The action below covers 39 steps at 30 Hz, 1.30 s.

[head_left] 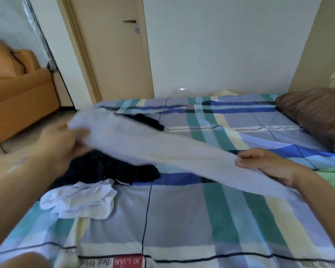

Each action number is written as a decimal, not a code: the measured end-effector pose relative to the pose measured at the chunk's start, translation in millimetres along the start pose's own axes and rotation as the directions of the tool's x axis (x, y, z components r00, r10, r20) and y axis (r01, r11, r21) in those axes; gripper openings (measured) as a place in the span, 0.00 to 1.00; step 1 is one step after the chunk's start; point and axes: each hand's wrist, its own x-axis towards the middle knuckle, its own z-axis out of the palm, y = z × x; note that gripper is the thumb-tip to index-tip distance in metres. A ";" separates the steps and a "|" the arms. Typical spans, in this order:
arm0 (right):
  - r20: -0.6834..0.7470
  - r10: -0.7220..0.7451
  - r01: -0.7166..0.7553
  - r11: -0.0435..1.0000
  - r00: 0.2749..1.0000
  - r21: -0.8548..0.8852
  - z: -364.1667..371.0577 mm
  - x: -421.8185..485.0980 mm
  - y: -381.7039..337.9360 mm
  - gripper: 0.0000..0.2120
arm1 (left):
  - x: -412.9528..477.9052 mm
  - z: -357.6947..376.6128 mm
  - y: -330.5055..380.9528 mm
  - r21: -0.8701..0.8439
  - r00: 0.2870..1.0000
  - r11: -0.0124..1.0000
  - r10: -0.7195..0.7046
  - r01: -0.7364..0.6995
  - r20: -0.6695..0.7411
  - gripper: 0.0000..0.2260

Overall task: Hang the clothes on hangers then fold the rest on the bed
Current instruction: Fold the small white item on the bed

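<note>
Head view: pale grey garment (143, 144) stretched over the bed (182, 219).
It is gripped at opposite ends by left hand (60, 140) and right hand (267, 163), held well apart, probably to flatten it for folding.

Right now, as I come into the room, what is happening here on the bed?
A person holds a light grey garment stretched out above the plaid-sheeted bed. The left hand, blurred, grips one end and the right hand pinches the other. Beneath it lie a black garment and a crumpled white garment, both unfolded. Another dark piece lies further back, and a brown pillow is at the right. No hanger is in view.
</note>
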 end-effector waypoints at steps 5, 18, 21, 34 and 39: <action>-0.012 0.176 -0.149 0.794 0.984 -0.589 15.8 24.3 65.6 0.04 | -5.8 -61.4 -139.9 0.692 0.912 0.645 -0.407 0.323 -0.046 0.27; -0.122 0.297 -0.314 0.780 0.947 -0.541 19.4 10.2 81.8 0.14 | -65.1 104.5 -167.5 0.438 0.451 0.422 -0.075 -0.794 0.889 0.21; -0.259 0.280 -0.340 0.912 0.924 -0.227 11.6 2.2 82.6 0.12 | -72.8 119.3 -196.2 0.349 0.333 0.274 -0.105 -0.896 0.937 0.31; -0.187 0.139 -0.110 0.982 0.973 0.154 81.0 -5.4 7.6 0.12 | -101.4 154.8 -145.5 0.279 0.536 0.960 -0.244 0.015 0.808 0.34; 0.160 0.051 -0.076 0.985 0.986 0.154 132.3 1.4 -11.6 0.19 | -92.6 147.8 -136.2 0.179 0.584 0.908 -0.385 0.379 0.714 0.19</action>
